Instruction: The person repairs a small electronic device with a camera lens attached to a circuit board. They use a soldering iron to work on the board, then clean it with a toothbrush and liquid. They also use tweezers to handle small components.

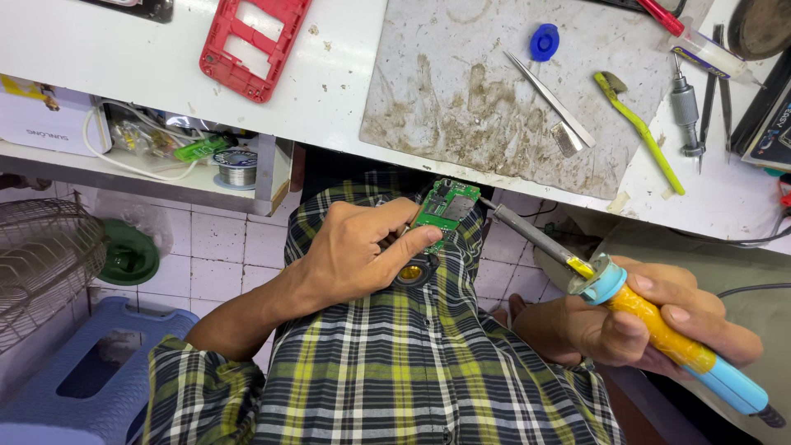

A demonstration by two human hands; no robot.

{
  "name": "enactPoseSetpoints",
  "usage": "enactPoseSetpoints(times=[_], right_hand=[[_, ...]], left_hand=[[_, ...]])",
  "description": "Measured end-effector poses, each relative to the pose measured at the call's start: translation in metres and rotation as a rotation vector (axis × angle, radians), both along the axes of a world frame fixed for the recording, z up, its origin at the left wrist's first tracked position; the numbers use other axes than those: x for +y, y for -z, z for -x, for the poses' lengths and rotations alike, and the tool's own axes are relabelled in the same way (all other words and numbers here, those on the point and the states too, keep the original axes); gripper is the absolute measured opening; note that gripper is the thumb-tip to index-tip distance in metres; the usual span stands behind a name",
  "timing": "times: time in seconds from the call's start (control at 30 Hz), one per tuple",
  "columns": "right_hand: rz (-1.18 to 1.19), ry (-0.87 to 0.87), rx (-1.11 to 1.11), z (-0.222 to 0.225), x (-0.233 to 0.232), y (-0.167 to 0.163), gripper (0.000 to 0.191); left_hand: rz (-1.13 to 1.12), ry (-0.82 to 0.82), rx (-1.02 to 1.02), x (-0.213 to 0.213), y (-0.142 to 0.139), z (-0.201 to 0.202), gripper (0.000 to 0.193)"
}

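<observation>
Below, the white workbench (346, 91) runs across the top edge, bearing a stained grey mat (461, 91) and a red plastic frame (251, 41); tweezers (550, 103) and a green-handled brush (643, 132) lie on the mat; your right hand (651, 317) is closed around a yellow-and-blue soldering iron (659, 330), its tip touching a green circuit board (445, 206); your left hand (362, 251) pinches that board over your checked lap, just under the bench edge.

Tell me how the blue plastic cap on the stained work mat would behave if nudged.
The small round blue plastic cap looks light, so it would probably skid easily. It lies flat on the grey stained mat, so tipping seems unlikely; set on edge, its round shape might roll.
</observation>
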State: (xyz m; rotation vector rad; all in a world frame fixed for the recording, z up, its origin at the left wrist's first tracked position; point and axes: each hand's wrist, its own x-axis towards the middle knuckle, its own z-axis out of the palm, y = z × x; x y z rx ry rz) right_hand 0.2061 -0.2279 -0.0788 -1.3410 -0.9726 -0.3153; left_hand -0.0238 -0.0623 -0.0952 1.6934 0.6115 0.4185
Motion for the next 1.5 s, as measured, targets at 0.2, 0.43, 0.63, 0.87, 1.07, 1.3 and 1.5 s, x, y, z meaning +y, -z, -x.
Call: enactPoseSetpoints(times=[0.2,0.43,0.63,0.87,1.07,1.3,1.5], right_hand=[[-0.082,0.098,-0.019,0.001,-0.004,0.006,0.042],[-0.009,0.014,-0.007,0.009,0.001,0.000,0.044],[0.021,-0.022,0.008,0.012,0.002,0.001,0.045],[0.043,-0.078,-0.013,0.008,0.002,-0.001,0.046],[0.079,-0.078,-0.041,0.007,0.002,0.001,0.047],[0.353,-0.289,-0.266,-0.006,0.001,-0.031,0.043],[0.395,-0.467,-0.288,-0.010,0.003,-0.032,0.043]], left_hand=[[-0.045,0.008,-0.041,0.001,-0.011,-0.002,0.023],[-0.056,0.026,-0.068,-0.001,-0.014,-0.002,0.023],[-0.032,0.012,-0.070,-0.002,-0.016,-0.003,0.022],[-0.012,0.018,-0.065,-0.004,-0.013,-0.002,0.024],[-0.047,0.032,-0.071,-0.003,-0.012,-0.002,0.026],[-0.094,0.020,-0.044,-0.006,-0.003,-0.001,0.028],[-0.045,0.007,-0.014,-0.005,0.004,-0.007,0.027]])
